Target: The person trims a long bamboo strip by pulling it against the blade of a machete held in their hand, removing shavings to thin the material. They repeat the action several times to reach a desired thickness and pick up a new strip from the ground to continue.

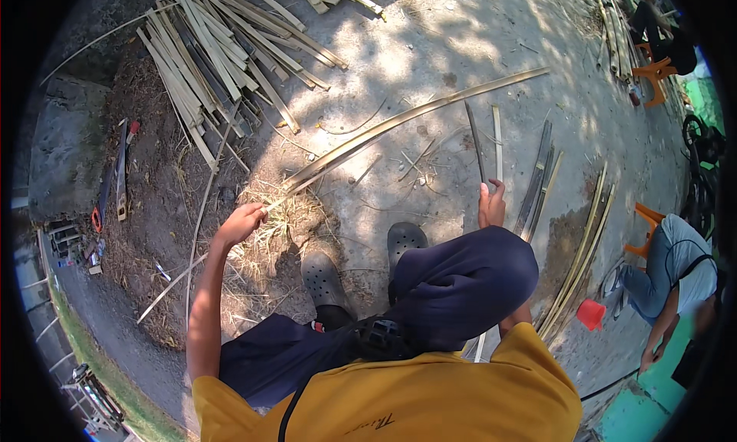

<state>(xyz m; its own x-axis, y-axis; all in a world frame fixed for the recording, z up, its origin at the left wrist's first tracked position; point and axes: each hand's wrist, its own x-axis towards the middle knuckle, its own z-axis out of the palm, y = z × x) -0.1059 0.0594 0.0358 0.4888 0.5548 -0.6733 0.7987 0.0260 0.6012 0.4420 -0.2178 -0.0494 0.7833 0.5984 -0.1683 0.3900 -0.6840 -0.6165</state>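
My left hand (241, 224) pinches the near end of a long, split bamboo strip (414, 113). This strip slants away to the far right above the ground, bowing slightly. Beside my raised right knee, the fingers of my right hand (492, 206) curl around a narrow dark bamboo strip (474, 139). A thin pale strip (497, 139) also meets these fingers; whether both are gripped is hard to tell. My knee hides the lower ends. Pale shavings (288, 223) lie heaped just beyond my left hand.
A large pile of bamboo strips (207, 54) spreads at the far left, near a handsaw (121, 173). More strips (580, 258) lie at right, by a red container (591, 315). A person (668, 265) sits on an orange stool (645, 231) at right.
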